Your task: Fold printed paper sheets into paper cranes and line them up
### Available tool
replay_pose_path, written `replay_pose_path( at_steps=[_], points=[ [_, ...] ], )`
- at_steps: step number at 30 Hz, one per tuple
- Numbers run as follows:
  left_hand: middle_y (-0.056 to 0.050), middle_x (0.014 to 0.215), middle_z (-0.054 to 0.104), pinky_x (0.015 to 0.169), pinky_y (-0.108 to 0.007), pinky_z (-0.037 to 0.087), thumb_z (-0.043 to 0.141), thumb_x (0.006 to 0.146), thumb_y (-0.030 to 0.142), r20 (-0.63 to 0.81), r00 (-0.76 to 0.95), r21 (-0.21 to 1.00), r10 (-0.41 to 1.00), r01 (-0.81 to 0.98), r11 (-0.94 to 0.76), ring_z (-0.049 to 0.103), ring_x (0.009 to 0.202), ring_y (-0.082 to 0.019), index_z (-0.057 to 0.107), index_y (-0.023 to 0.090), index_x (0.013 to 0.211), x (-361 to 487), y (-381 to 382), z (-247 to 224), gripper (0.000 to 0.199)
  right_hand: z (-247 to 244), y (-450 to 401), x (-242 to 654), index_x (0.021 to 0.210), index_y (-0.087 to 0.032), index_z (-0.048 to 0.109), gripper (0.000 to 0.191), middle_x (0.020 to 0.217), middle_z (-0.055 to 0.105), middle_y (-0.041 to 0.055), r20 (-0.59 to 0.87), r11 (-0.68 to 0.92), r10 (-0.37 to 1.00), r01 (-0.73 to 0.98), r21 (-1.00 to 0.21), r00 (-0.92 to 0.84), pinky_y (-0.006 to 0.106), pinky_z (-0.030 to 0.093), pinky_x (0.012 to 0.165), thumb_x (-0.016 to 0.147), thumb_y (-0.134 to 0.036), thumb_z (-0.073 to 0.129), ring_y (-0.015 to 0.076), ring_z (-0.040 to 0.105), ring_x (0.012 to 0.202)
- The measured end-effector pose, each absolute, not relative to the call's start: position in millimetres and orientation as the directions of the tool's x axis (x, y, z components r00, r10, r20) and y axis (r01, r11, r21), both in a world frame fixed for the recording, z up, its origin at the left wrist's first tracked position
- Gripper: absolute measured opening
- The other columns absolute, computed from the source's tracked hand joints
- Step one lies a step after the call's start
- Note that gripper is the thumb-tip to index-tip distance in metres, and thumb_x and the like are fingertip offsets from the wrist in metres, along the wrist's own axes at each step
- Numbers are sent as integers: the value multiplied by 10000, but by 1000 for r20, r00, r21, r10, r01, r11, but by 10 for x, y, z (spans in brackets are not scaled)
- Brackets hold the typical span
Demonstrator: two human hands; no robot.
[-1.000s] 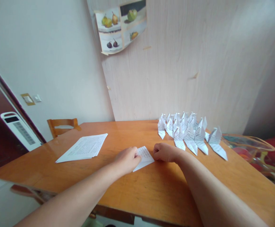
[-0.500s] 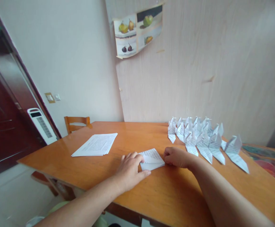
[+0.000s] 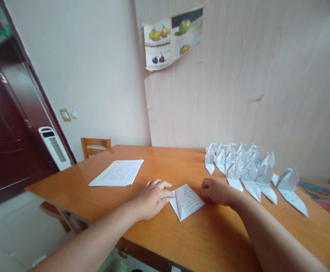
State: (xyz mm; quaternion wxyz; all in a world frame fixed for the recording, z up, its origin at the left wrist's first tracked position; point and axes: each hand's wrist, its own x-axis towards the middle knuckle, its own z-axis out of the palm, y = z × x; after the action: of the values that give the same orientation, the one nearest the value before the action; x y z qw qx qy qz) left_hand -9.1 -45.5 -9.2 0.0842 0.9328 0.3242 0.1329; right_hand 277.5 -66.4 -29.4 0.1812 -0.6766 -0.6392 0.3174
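Observation:
A folded sheet of printed paper (image 3: 189, 202) lies on the table between my hands. It is kite-shaped, with a narrow flap folded on its left side and a point toward me. My left hand (image 3: 155, 198) rests palm down with fingers stretched out, its fingertips at the paper's left edge. Just beyond the right corner, my right hand (image 3: 214, 192) rests on the table with its fingers curled in. I see nothing held in it.
Several folded paper figures (image 3: 250, 173) stand in rows at the back right. A stack of printed sheets (image 3: 118, 173) lies at the left of the wooden table (image 3: 150, 238). Behind it is a wooden chair (image 3: 95, 143).
The folded paper has turned and now shows a flap on its left and a point toward me. My left thumb has drawn back from its near edge. The view has shifted slightly.

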Motion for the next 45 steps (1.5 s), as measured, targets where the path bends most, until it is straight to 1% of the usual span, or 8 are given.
replay_pose_path(
  at_steps=[4, 7, 11, 20, 33, 38, 41, 45],
  points=[
    [-48, 1193, 644, 1033, -419, 379, 494, 865, 126, 254, 686, 352, 681, 590, -726, 532, 1168, -241, 728, 253, 1011, -23, -361, -144, 304, -321, -664, 2786, 748, -197, 514, 44, 634, 637, 13, -199, -129, 980, 731, -670, -10, 229, 345, 506, 765, -165, 539, 123, 535, 543],
    [-51, 1016, 650, 915, -342, 457, 491, 842, 121, 289, 604, 461, 742, 592, -661, 592, 1003, -202, 683, 197, 902, 75, -284, -175, 215, -338, -662, 2792, 756, -200, 512, 40, 632, 642, 16, -200, -137, 980, 725, -675, -1, 231, 350, 499, 784, -176, 527, 126, 540, 532],
    [-46, 982, 627, 810, -298, 477, 474, 848, 132, 304, 541, 521, 784, 595, -612, 596, 931, -180, 628, 187, 886, 238, -165, -140, 168, -349, -659, 2786, 750, -199, 510, 50, 628, 641, 17, -202, -142, 979, 726, -673, 4, 231, 349, 503, 790, -178, 532, 126, 541, 535],
    [5, 826, 634, 654, -237, 441, 513, 772, 125, 212, 620, 606, 755, 523, -600, 576, 752, -141, 609, 189, 861, 519, -30, -129, 146, -348, -694, 2773, 732, -208, 492, 85, 604, 624, -2, -193, -140, 981, 749, -648, 16, 221, 345, 487, 794, -161, 527, 120, 543, 531],
    [-21, 954, 623, 719, -263, 467, 592, 839, 305, 191, 720, 562, 667, 477, -676, 588, 824, -166, 675, 223, 907, 376, -20, -259, 135, -198, -816, 2691, 697, -202, 545, 106, 651, 635, 11, -164, -138, 985, 841, -523, 60, 262, 269, 499, 796, -166, 556, 131, 516, 585],
    [-39, 1083, 624, 856, -308, 485, 635, 810, 292, 213, 742, 510, 635, 470, -720, 594, 992, -213, 663, 240, 1048, 372, -15, -235, 245, -127, -862, 2665, 658, -199, 547, 168, 653, 619, 6, -189, -146, 980, 859, -491, 59, 264, 281, 509, 820, -237, 568, 132, 501, 593],
    [-47, 1143, 620, 959, -358, 465, 649, 800, 276, 216, 770, 473, 600, 455, -754, 576, 1080, -241, 649, 248, 1132, 367, -28, -237, 333, -95, -895, 2640, 662, -195, 554, 179, 641, 603, 2, -204, -143, 978, 845, -515, 41, 252, 301, 505, 831, -257, 548, 125, 494, 581],
    [-55, 1164, 620, 992, -372, 456, 642, 815, 254, 210, 785, 467, 583, 444, -765, 563, 1126, -247, 639, 245, 1172, 363, -33, -239, 357, -51, -940, 2601, 651, -191, 565, 223, 608, 593, 3, -285, -179, 959, 767, -616, -5, 240, 330, 483, 852, -264, 503, 116, 490, 539]
  ],
)
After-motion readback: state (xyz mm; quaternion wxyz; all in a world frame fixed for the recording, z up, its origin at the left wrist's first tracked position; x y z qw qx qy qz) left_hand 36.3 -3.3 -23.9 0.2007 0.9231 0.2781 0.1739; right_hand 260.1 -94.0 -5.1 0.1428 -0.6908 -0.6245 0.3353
